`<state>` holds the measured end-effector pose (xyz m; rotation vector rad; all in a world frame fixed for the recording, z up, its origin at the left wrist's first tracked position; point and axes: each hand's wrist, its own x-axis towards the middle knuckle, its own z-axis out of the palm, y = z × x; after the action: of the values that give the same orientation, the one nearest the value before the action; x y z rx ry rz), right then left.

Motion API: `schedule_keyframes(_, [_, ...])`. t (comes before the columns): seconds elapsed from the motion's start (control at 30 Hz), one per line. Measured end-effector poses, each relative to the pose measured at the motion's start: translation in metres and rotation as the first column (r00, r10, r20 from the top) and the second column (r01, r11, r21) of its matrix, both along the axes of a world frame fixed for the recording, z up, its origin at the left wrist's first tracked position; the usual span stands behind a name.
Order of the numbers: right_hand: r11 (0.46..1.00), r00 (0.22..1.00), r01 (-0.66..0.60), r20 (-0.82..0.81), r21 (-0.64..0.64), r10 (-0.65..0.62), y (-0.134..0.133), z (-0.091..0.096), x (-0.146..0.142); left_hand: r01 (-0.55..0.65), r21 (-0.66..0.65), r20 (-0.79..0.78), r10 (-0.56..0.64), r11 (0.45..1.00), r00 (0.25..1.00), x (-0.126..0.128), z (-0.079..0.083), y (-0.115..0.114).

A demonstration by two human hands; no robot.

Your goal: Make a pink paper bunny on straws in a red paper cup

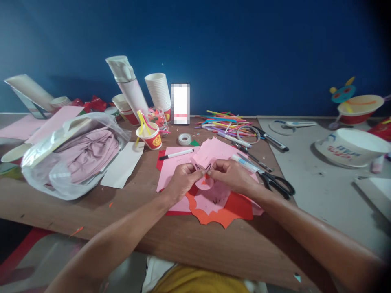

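Between my two hands is a small pink paper cutout (205, 184) with dark pointed marks near its top and a bit of orange in its middle. My left hand (187, 177) pinches its left side and my right hand (228, 174) pinches its right side, with the fingertips nearly meeting. Fingers cover part of the cutout. Beneath the hands lie pink paper sheets (172, 173) and an orange sheet with a scalloped edge (224, 217). Close to my right hand are black-handled scissors (279, 184) and a glue tube (244, 162). A white marker with a black cap (177, 154) rests beyond my left hand.
Behind the papers are a tape roll (184, 139), colourful sticks (222, 122), a paper cup (149, 136) and a phone (180, 103). A flask (131, 89) and stacked cups (158, 91) stand at the back. Left is a plastic bag (76, 158); right, a box cutter (275, 140) and white bowl (348, 148).
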<state>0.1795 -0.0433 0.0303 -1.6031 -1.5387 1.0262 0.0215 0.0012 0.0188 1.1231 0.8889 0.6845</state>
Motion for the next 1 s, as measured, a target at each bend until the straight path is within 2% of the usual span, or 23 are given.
schedule_keyframes(0.23, [0.998, 0.997, 0.061, 0.051, 0.01, -0.061, -0.001, -0.004, -0.005, -0.039, 0.041, -0.041, 0.04, 0.998, 0.998, 0.001, 0.005, -0.004])
schedule_keyframes(0.53, [0.996, 0.996, 0.088, -0.01, 0.032, -0.088, 0.003, -0.006, 0.002, 0.095, -0.048, -0.036, -0.097, 0.994, 0.995, -0.002, 0.005, -0.003])
schedule_keyframes(0.67, [0.994, 0.995, 0.1, -0.022, 0.036, -0.099, 0.005, -0.002, 0.001, 0.039, -0.06, -0.106, -0.045, 0.997, 0.993, -0.001, 0.007, -0.003])
schedule_keyframes(0.83, [0.999, 0.999, 0.049, -0.018, 0.017, -0.049, 0.003, 0.002, -0.001, 0.018, -0.01, -0.048, -0.018, 1.0, 0.999, -0.001, 0.005, -0.001])
schedule_keyframes(1.0, [0.998, 0.998, 0.046, -0.049, -0.031, -0.048, 0.002, 0.004, -0.005, -0.015, -0.005, -0.08, 0.015, 1.0, 0.997, -0.002, 0.007, -0.002])
